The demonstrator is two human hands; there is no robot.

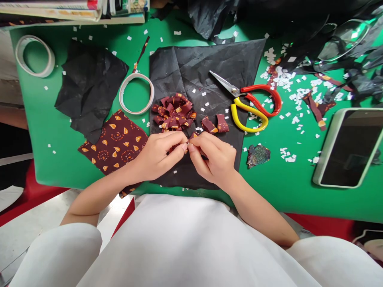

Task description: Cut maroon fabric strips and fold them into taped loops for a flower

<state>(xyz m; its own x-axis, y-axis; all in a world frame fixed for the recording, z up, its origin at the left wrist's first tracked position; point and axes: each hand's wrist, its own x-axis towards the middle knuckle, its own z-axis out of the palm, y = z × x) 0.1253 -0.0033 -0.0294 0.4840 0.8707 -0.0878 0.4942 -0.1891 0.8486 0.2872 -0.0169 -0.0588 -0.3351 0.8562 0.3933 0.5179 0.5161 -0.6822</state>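
My left hand [163,153] and my right hand [213,156] meet fingertip to fingertip over a black sheet [167,173]. Both pinch a small maroon patterned fabric strip [194,135], mostly hidden by the fingers. Just beyond them lies a ruffled maroon fabric flower [175,113] with orange specks. Two short curled pieces of the same fabric [222,123] rest to its right. Scissors [236,91] with one red and one yellow handle lie with blades parted on the sheet's right side. Left of my left hand is a larger maroon cloth [119,139] with orange drop shapes.
Two tape rolls [137,109] [48,67] and a crumpled black piece [89,79] are on the left of the green table [54,159]. White paper bits [283,79], fabric scraps [314,109], a dark glittery scrap [258,155] and a phone [350,147] lie right. Books [74,16] stand back left.
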